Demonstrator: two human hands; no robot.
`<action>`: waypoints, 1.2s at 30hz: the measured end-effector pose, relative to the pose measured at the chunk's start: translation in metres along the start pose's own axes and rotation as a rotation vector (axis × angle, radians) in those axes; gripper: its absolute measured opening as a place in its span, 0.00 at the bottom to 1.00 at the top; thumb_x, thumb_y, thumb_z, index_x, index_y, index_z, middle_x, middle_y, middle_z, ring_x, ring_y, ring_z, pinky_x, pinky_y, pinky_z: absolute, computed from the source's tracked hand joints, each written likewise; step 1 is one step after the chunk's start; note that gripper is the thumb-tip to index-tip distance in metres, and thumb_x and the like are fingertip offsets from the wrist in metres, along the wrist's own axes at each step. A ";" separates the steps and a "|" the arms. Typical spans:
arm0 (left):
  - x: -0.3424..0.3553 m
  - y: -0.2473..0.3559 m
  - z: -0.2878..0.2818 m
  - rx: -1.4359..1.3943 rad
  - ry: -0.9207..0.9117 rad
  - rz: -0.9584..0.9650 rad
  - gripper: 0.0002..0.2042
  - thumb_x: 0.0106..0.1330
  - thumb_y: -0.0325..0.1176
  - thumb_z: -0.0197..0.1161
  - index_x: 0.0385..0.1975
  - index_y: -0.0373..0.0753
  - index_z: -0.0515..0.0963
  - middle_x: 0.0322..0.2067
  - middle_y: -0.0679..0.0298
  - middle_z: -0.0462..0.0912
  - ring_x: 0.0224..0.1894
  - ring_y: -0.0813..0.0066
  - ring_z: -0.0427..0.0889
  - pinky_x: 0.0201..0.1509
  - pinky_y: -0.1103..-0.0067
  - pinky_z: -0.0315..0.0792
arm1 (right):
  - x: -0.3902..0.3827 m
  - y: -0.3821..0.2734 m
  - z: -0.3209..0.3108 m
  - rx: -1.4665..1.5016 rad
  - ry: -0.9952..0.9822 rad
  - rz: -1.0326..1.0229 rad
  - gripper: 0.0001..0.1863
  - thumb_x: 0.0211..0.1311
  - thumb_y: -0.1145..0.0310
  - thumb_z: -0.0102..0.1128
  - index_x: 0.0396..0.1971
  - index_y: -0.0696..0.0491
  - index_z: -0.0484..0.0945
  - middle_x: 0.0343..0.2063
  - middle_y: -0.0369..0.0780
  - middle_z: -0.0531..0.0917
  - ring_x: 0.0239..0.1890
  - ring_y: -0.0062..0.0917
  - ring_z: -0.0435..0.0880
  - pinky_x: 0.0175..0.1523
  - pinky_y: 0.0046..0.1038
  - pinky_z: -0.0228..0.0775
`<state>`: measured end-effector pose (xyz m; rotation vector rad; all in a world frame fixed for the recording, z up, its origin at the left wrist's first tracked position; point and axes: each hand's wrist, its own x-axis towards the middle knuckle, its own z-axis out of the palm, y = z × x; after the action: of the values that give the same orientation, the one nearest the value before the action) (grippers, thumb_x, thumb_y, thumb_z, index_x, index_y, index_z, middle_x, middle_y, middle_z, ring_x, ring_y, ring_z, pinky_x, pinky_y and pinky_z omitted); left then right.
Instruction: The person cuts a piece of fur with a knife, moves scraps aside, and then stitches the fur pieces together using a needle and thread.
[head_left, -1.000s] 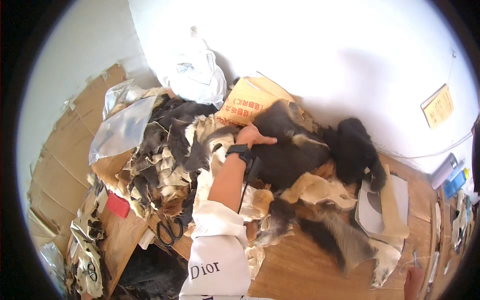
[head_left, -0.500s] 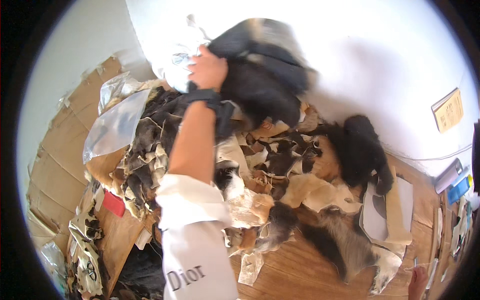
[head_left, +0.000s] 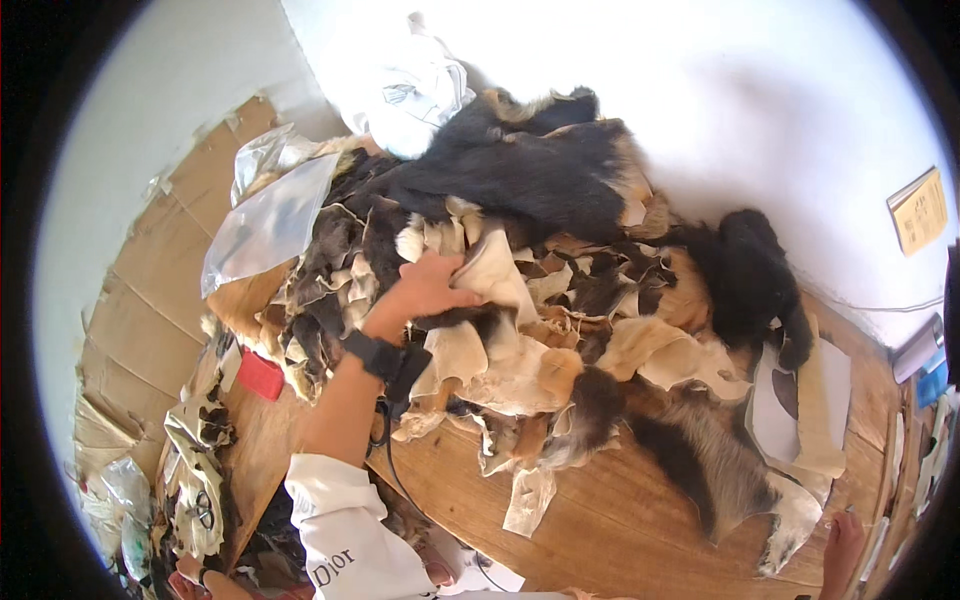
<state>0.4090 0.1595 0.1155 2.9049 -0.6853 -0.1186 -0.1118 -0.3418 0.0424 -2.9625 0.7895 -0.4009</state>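
Note:
My left hand, with a black strapped device on the wrist, grips a pale cream hide piece in the middle of a heap of brown, black and tan fur scraps. A large black fur lies across the back of the heap, just beyond this hand. My right hand is at the lower right edge with curled fingers; what they hold is too small to make out. A grey-black fur with a white end lies to its left.
Cardboard, clear plastic and a red pouch are at the left. A white bag rests against the back wall. A cable crosses the wooden board. Bottles and paper sheets are at the right.
My left hand lifted the black fur up and back, then let go of it and came down onto the pale pieces. The scraps beneath are uncovered. My right hand stayed at the right edge.

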 end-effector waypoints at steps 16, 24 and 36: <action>-0.072 -0.006 -0.061 -1.452 0.549 -0.196 0.14 0.64 0.36 0.52 0.47 0.37 0.66 0.32 0.66 0.76 0.32 0.78 0.76 0.34 0.77 0.74 | -0.003 0.004 0.001 -0.010 -0.027 -0.049 0.04 0.50 0.79 0.53 0.28 0.58 0.70 0.25 0.47 0.71 0.30 0.44 0.71 0.34 0.38 0.61; -0.084 0.038 -0.035 -0.802 0.041 0.062 0.27 0.63 0.34 0.55 0.62 0.39 0.56 0.61 0.60 0.61 0.60 0.67 0.62 0.60 0.76 0.59 | -0.006 -0.005 -0.015 0.020 0.046 -0.111 0.03 0.53 0.78 0.53 0.28 0.57 0.71 0.25 0.46 0.72 0.29 0.41 0.72 0.32 0.36 0.62; -0.158 0.097 0.061 -0.294 0.099 -0.318 0.16 0.52 0.44 0.66 0.22 0.34 0.78 0.19 0.58 0.78 0.22 0.63 0.76 0.26 0.73 0.68 | -0.028 0.014 -0.002 0.020 0.011 -0.037 0.03 0.53 0.79 0.52 0.29 0.57 0.71 0.24 0.46 0.72 0.28 0.43 0.72 0.32 0.36 0.63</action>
<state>0.2190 0.1364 0.0784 2.6872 -0.1677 -0.1013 -0.1426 -0.3401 0.0356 -2.9627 0.7290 -0.4242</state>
